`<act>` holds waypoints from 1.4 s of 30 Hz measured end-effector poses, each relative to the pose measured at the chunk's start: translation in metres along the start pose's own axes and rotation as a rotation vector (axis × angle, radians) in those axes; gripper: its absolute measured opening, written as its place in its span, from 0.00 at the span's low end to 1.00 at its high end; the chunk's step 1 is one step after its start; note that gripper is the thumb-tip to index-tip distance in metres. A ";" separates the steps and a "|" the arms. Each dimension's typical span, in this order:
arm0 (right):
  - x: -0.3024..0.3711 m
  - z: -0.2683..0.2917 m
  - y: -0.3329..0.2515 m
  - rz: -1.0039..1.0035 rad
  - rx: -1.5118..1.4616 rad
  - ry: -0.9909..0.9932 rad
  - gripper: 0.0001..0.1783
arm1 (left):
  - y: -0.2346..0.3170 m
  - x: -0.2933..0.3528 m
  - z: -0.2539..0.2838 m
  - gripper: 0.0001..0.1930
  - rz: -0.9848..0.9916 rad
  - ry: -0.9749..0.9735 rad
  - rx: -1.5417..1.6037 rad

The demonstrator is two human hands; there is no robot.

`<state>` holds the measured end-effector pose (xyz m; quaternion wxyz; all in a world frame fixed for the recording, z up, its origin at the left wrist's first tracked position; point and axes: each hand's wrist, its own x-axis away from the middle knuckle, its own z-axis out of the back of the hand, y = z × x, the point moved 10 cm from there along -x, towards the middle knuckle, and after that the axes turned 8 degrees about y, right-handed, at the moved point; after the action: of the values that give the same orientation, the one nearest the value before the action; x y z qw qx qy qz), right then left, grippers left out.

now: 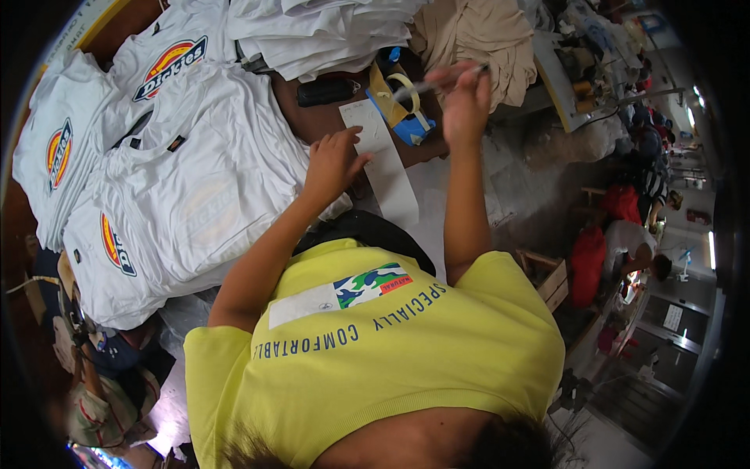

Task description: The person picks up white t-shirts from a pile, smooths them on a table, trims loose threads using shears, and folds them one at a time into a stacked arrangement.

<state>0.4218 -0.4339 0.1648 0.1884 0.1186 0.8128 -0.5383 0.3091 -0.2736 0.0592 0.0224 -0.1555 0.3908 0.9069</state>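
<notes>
My left hand (336,160) is open, its fingers spread over the left side of a long white strip (388,173) that hangs over the brown table's near edge. Raised at the right, my right hand (466,98) is closed on a slim greyish object, blurred, whose kind I cannot make out. Below and beside that hand sits a small blue and yellow container (408,129) with a pale looped band across it. White T-shirts (211,176) with a printed logo lie in piles just left of my left hand.
Behind the table's middle is a stack of folded white cloth (320,35), with beige cloth (476,39) to its right. A black pouch (326,91) lies in front of the white stack. Other people (629,246) work at the far right; a wooden crate (543,277) stands nearer.
</notes>
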 end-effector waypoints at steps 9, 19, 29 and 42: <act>0.119 -0.008 0.052 -0.389 0.165 -0.117 0.14 | 0.043 0.023 -0.004 0.13 -0.096 -0.172 0.024; 0.065 0.020 -0.031 -0.065 0.169 0.312 0.09 | 0.024 0.037 -0.012 0.15 -0.334 -0.344 -0.182; 0.114 0.017 0.123 0.172 0.784 0.143 0.10 | -0.020 0.032 -0.052 0.18 -0.441 -0.234 -0.171; 0.103 0.007 0.176 -0.088 0.649 -0.134 0.19 | -0.019 0.033 -0.051 0.17 -0.433 -0.224 -0.176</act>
<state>0.3999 -0.3725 -0.0288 0.1702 0.1014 0.5891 -0.7834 0.2944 -0.2994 0.0026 0.2456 -0.1356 0.2631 0.9231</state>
